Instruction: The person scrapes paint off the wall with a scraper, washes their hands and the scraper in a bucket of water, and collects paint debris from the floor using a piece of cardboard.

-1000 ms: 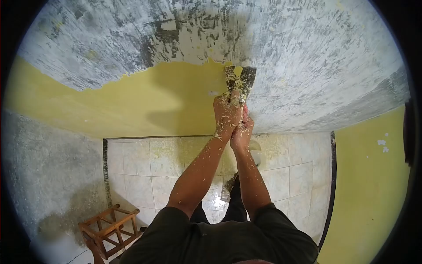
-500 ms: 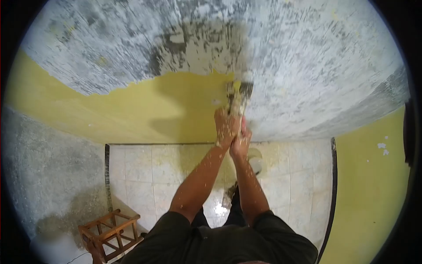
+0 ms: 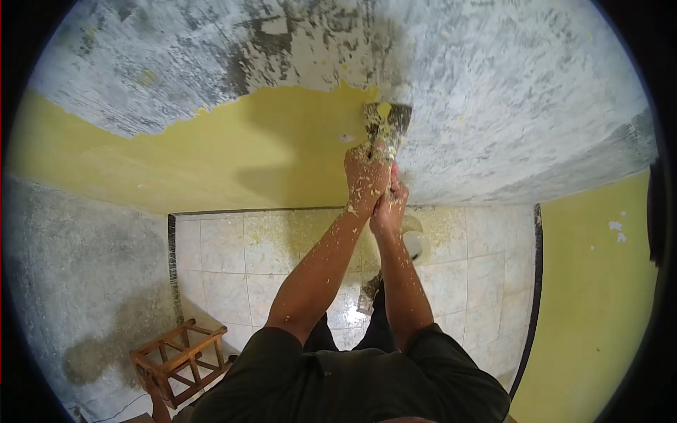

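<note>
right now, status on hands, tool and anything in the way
Left hand and right hand both gripping scraper. Scraper at edge of yellow paint, flakes on it. Stool off left, nothing seen blocking.

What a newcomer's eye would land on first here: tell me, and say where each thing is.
Likely the scraper at upper centre, gripped with the flake-speckled left hand nearer its blade and the right hand close below. Next, the yellow paint left of it, whose ragged upper edge meets the patchy grey wall. Then perhaps the wooden frame at lower left.
</note>
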Motion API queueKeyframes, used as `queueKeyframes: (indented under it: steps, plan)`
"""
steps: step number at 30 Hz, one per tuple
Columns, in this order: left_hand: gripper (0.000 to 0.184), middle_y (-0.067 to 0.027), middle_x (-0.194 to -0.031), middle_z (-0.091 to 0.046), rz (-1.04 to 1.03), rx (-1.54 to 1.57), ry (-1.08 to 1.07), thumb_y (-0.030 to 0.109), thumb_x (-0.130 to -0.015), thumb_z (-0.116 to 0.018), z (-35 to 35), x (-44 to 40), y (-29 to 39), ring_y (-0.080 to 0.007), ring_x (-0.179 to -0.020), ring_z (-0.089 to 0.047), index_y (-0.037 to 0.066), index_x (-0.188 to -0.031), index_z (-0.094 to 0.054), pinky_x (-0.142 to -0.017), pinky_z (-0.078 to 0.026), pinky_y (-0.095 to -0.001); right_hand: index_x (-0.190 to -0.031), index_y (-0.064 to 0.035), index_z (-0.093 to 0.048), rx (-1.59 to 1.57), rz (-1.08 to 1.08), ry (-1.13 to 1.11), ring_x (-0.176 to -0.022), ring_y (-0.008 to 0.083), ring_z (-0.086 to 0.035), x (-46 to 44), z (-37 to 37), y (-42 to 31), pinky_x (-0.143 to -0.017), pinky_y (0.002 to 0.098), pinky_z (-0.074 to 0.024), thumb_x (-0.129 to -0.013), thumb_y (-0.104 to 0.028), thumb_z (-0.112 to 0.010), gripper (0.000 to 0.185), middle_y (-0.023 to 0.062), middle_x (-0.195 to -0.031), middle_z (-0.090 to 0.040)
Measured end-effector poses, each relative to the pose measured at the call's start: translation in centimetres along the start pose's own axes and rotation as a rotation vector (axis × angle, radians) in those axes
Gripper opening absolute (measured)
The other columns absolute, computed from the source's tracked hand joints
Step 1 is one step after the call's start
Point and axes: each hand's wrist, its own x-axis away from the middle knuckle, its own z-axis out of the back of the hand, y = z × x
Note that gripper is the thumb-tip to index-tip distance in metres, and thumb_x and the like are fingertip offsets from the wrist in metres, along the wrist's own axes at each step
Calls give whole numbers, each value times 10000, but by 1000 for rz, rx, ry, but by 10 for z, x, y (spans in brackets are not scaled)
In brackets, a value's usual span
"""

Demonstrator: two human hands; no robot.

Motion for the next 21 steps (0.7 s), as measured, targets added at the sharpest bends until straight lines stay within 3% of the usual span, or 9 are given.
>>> queueKeyframes:
  steps: [1, 2, 3, 5, 7, 10, 12, 15, 21]
  plan:
    - [340, -178, -649, -645, 134, 178, -32, 236, -881, -579, -1, 1, 10, -360, -644, -623, -53, -712, -639, -671, -482, -447, -1218, 1, -600, -20, -33, 28, -537, 37, -423, -4, -1, -5, -469, 235, -333, -1009, -247, -501, 339, -46, -663, -540]
    - [313, -183, -755, -667, -254, -308, 340, 243, -894, -580, -17, -14, -19, -332, -728, -639, -44, -794, -656, -730, -482, -458, -1186, -4, -614, 169, -1, -39, -527, 38, -413, -10, 1, -17, -461, 239, -323, -1016, -264, -486, 336, -45, -654, -537]
    - [313, -183, -755, -667, -246, -309, 327, 243, -894, -580, -20, -16, -18, -332, -728, -639, -44, -794, -656, -730, -482, -458, -1170, -7, -621, 266, 12, -69, -522, 38, -409, -9, 3, -23, -458, 241, -318, -1019, -272, -479, 337, -45, -650, -535]
    - [355, -118, -581, -608, -97, 199, 80, 229, -972, -508, -17, -16, -6, -203, -479, -594, -13, -724, -586, -436, -473, -327, -1150, -11, -630, 308, -23, -89, -502, 41, -403, -6, 3, -32, -444, 248, -312, -1023, -287, -466, 345, -42, -633, -530]
    - [372, -120, -591, -613, -480, -51, 148, 255, -975, -503, -25, -31, -76, -212, -488, -598, -19, -742, -598, -442, -478, -344, -1146, -13, -631, 239, -49, -94, -488, 44, -402, 0, 0, -38, -434, 253, -311, -1024, -294, -461, 350, -40, -621, -526]
    - [380, -125, -596, -617, -574, -177, 299, 264, -971, -500, -24, -16, -76, -218, -493, -599, -23, -747, -610, -451, -484, -358, -1117, -10, -637, 350, -76, -134, -452, 52, -399, 17, 17, -34, -415, 258, -314, -1014, -290, -483, 336, -37, -591, -505]
    - [367, -127, -609, -627, 33, 153, 49, 267, -963, -512, -11, 9, -28, -215, -502, -605, -23, -771, -629, -469, -496, -354, -1010, -20, -647, 239, -186, -38, -428, 64, -409, 23, 8, -36, -400, 256, -310, -1005, -311, -508, 323, -29, -574, -500]
    - [364, -126, -594, -625, 264, 188, 69, 278, -952, -532, -5, 19, 49, -217, -505, -611, -25, -785, -647, -490, -506, -345, -940, -35, -649, 107, -224, -39, -419, 62, -405, 11, -10, -60, -381, 241, -295, -998, -324, -527, 319, -26, -565, -498]
    - [356, -106, -1035, -667, 166, 249, -177, 339, -920, -597, 36, 28, -28, -215, -891, -652, 31, -1097, -630, -748, -523, -364, -947, -51, -608, 175, -262, -248, -376, 67, -368, 36, 19, -73, -340, 230, -261, -979, -355, -546, 312, -31, -546, -469]
